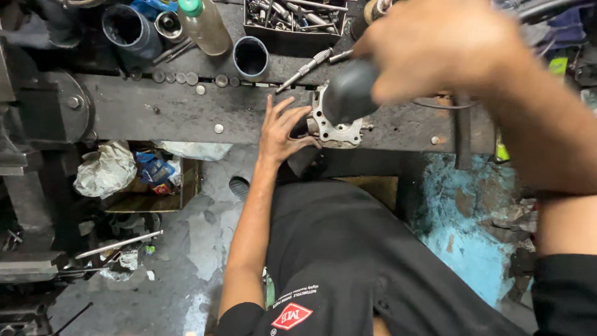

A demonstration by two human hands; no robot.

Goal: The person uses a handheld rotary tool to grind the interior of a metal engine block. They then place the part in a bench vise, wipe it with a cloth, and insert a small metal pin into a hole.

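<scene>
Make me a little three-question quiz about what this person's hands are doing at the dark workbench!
1. True or false: the left hand lies flat on the workbench, touching the pale metal engine part.
2. What does the right hand grip?
A. a plastic bottle
B. a dark rounded tool handle
C. a blue cup
3. Fill in the gap: the bottle at the back of the bench has a ____ cap.

Key:
1. True.
2. B; the handle sits right over the engine part.
3. Green.
</scene>
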